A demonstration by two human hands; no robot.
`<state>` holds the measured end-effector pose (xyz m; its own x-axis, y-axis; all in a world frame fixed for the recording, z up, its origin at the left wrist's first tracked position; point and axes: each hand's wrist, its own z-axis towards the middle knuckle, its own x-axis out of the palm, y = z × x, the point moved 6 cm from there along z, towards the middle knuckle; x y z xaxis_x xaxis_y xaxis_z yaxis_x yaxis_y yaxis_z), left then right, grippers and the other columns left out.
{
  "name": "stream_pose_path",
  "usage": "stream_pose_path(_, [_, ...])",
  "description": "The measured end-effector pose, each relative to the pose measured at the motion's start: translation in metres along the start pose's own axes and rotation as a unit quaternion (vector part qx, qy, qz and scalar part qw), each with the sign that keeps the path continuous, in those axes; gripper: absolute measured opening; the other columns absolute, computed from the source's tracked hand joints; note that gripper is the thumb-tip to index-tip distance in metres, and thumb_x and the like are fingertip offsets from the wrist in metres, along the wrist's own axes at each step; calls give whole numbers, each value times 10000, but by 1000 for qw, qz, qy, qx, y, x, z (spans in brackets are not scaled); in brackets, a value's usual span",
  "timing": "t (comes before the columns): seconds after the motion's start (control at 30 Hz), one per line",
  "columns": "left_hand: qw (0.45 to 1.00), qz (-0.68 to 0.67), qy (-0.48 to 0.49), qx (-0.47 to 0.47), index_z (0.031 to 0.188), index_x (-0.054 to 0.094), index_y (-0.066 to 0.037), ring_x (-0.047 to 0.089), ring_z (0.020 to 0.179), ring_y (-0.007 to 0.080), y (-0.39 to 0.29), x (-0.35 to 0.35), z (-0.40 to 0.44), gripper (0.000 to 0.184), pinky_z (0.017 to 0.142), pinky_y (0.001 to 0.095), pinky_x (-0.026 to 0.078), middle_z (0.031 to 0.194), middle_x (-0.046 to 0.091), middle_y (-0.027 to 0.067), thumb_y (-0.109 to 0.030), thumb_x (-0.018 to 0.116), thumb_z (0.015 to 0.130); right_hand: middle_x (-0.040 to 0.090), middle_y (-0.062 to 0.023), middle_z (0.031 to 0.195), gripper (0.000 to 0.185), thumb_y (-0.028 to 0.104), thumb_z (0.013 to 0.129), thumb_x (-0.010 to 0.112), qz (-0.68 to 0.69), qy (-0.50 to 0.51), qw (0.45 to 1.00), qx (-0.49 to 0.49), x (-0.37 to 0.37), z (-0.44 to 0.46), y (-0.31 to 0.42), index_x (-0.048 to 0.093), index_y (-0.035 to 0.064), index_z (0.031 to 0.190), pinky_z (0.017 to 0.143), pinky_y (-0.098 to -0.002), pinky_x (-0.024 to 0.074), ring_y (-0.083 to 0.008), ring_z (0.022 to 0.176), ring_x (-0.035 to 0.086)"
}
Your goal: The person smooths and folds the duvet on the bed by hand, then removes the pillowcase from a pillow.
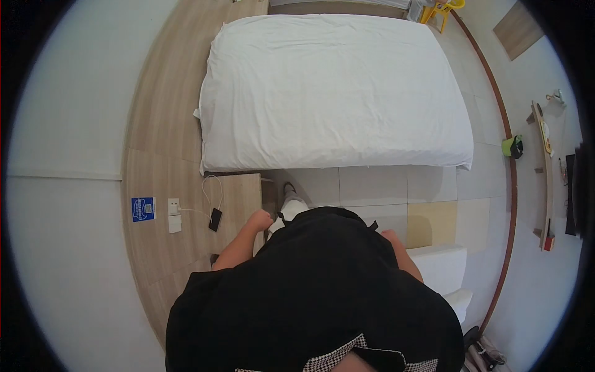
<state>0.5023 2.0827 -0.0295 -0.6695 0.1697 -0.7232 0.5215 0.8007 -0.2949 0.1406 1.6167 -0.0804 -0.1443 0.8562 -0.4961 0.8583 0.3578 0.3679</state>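
Observation:
My left hand (261, 219) hangs beside my body, near the edge of a wooden bedside table (242, 186). Its fingers look curled in, and I see nothing held in them. Of my right hand (389, 235) only a part shows past my black top (322, 266); its fingers are hidden. In front of me stands a bed with a white sheet (334, 93), somewhat wrinkled. Neither hand touches it. A black phone (215, 219) with a white charging cable (207, 198) is left of my left hand.
Wood panelling (164, 124) lines the left wall, with a socket (173, 206) and a blue sign (143, 209). White furniture (440, 266) stands at my right. Beyond are a green bin (509, 147), a wall shelf (544, 173) and a yellow chair (442, 8). Floor tiles (372, 186) run between.

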Motion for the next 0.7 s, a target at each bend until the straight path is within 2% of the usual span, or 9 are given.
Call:
stream_pose_path(0.1, [992, -77, 40, -90, 725, 698, -35, 641, 761, 405, -17, -30, -19, 243, 702, 484, 513, 801, 671, 213, -254, 595, 704, 687, -220, 805, 298, 230, 692, 662, 9, -4, 1000, 8, -4, -7, 5, 686, -36, 825, 721, -428, 525, -373, 788, 682])
stream_pose_path(0.2, [998, -40, 25, -43, 743, 693, -30, 639, 777, 404, -15, -29, -14, 251, 712, 483, 511, 811, 669, 215, -259, 595, 713, 683, -227, 813, 295, 224, 693, 640, 27, -22, 999, 17, -7, -14, 8, 689, -27, 841, 727, -430, 526, -380, 789, 675])
stream_pose_path(0.33, [996, -58, 26, -62, 766, 684, -16, 631, 779, 408, -13, -34, -17, 268, 708, 484, 503, 818, 662, 224, -265, 595, 723, 679, -231, 830, 281, 214, 700, 598, 0, -41, 999, 0, -6, -11, 4, 693, -10, 843, 733, -448, 524, -392, 790, 664])
stream_pose_path(0.43, [996, -63, 30, -63, 780, 685, -9, 630, 780, 415, -14, -37, -17, 277, 715, 484, 508, 825, 659, 232, -265, 599, 721, 679, -233, 842, 277, 207, 707, 576, -30, -18, 999, 35, -10, -11, 4, 697, -2, 842, 744, -452, 526, -400, 813, 662])
stream_pose_path(0.63, [996, -43, 42, -59, 766, 700, -21, 645, 777, 406, -14, -38, -8, 256, 724, 469, 528, 808, 665, 225, -251, 599, 711, 679, -242, 887, 284, 214, 711, 572, -71, -12, 997, 5, -10, -14, 7, 700, 4, 853, 777, -452, 532, -419, 872, 654])
stream_pose_path(0.7, [997, -46, 39, -54, 753, 702, -26, 649, 770, 399, -16, -38, -5, 251, 720, 468, 529, 797, 667, 219, -250, 597, 708, 680, -238, 894, 286, 217, 713, 575, -35, -21, 999, 19, -7, -17, 3, 700, 3, 855, 789, -455, 532, -419, 874, 653])
